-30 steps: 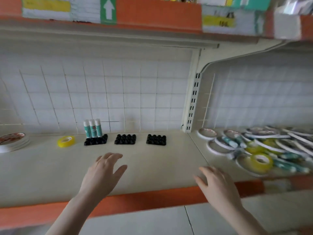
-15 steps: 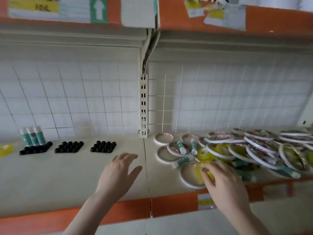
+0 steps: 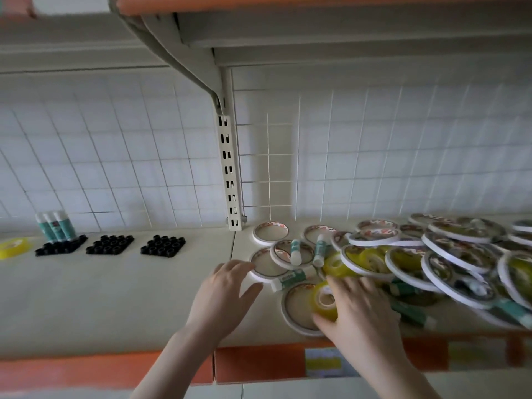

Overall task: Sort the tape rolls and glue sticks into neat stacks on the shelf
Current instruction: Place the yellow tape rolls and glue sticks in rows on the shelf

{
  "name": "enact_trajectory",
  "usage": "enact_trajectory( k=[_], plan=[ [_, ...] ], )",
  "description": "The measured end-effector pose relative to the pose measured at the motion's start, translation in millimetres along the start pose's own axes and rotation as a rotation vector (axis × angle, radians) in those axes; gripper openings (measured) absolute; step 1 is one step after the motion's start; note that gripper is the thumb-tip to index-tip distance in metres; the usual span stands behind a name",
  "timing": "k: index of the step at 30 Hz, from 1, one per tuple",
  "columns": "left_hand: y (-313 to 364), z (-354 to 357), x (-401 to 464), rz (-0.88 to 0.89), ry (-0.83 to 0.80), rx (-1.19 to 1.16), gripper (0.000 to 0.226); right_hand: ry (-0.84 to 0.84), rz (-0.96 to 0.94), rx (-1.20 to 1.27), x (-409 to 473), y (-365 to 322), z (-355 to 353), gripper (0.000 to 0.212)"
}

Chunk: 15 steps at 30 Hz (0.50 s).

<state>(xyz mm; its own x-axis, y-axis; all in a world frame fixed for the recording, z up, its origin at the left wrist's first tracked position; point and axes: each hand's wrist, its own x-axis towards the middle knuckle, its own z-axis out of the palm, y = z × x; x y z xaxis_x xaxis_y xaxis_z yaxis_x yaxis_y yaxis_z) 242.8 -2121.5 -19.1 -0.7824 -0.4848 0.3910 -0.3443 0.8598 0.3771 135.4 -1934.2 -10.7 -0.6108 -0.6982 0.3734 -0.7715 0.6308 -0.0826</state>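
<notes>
Tape rolls (image 3: pixel 403 254) and glue sticks lay mostly unsorted at right of frame, only three glue sticks (image 3: pixel 54 226) standing at far left, while the right hand (image 3: pixel 359 309) gripped a yellow roll (image 3: pixel 325 300) and the left hand's (image 3: pixel 224 295) fingers hovered spread, empty.

Three black trays (image 3: pixel 111 245), three upright glue sticks (image 3: pixel 55 225).

There is one view only, from the person's head. It looks forward and down, close over the cream metal shelf (image 3: pixel 121 298) with its orange front edge, facing the white gridded back wall (image 3: pixel 115 156).
</notes>
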Motion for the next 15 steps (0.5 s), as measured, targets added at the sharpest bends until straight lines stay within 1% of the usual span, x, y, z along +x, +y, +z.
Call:
enact_trajectory(
  k=[3, 6, 9, 13, 15],
  plan=[
    [7.2, 1.2, 5.9, 0.014, 0.011, -0.008, 0.038, 0.018, -0.008, 0.049, 2.5, -0.7, 1.9, 0.061],
    [20.1, 3.2, 12.1, 0.077, -0.02, -0.002, 0.037, -0.01, 0.041, 0.06, 1.4, 1.3, 8.3, 0.064],
    [30.4, 3.9, 19.2, 0.142, -0.056, 0.01, 0.037, 0.09, 0.058, 0.086, -1.6, 10.3, 20.6, 0.06],
    [41.7, 9.6, 31.0, 0.213, -0.111, 0.101, 0.032, 0.198, 0.051, 0.091, -6.6, 18.2, 19.7, 0.068],
    [47.8, 14.5, 37.2, 0.243, -0.147, 0.156, 0.033, 0.233, 0.052, 0.082, -10.5, 21.7, 17.6, 0.066]
  ],
)
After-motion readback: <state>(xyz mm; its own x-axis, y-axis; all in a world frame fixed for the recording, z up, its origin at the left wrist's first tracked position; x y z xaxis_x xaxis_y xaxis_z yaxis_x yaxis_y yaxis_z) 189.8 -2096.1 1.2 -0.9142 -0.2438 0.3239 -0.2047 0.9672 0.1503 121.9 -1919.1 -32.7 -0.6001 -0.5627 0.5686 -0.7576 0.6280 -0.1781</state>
